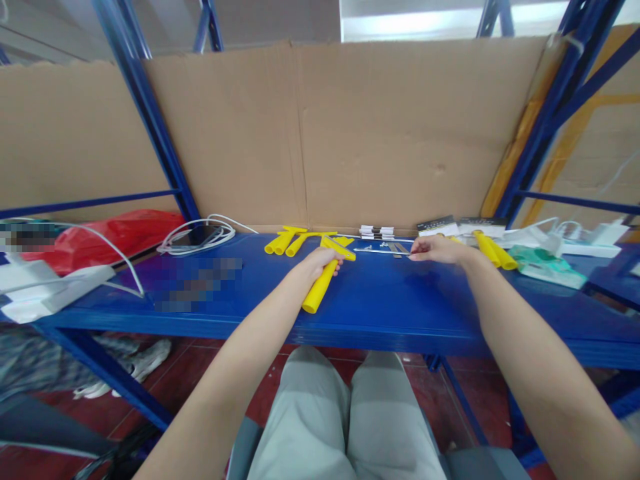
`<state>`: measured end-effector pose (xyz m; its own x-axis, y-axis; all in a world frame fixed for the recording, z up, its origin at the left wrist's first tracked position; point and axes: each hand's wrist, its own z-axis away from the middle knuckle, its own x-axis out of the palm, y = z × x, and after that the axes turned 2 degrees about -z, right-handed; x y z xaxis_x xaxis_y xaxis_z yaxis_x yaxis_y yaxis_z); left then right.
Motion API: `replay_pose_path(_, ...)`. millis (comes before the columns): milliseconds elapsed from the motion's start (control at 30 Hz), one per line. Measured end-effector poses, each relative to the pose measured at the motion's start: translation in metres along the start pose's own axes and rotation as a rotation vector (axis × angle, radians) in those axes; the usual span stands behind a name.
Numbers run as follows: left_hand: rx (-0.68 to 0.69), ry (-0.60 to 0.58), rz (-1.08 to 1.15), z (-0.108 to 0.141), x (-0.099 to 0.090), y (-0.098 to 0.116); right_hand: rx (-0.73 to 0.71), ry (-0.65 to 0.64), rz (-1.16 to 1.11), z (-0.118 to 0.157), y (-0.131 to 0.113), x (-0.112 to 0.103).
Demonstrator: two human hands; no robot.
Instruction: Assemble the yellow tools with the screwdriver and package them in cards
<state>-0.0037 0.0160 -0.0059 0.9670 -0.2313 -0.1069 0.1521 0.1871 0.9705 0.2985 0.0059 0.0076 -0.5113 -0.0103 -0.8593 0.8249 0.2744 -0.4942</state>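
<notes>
My left hand is wrapped round a yellow T-shaped plastic tool, its thick round handle slanting toward the table's front edge and its flat crosspiece at the far end. To the right, the fingers of my right hand are pinched together at the end of a thin pale metal strip lying low over the blue tabletop. Tiny metal parts are scattered beside this strip. Several more yellow T-shaped tools lie behind my left hand.
Small white stacked pieces stand against the cardboard panel. More yellow handles and a green plastic packet lie at right. At left are a coiled white cable, a red bag and a white power strip.
</notes>
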Motion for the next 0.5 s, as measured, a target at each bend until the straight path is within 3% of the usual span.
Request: replay_pose_path(500,0.01,0.005,0.008,0.0065,0.0027,0.0019,-0.007,-0.026,0.008,0.0001,-0.0057,0.0031)
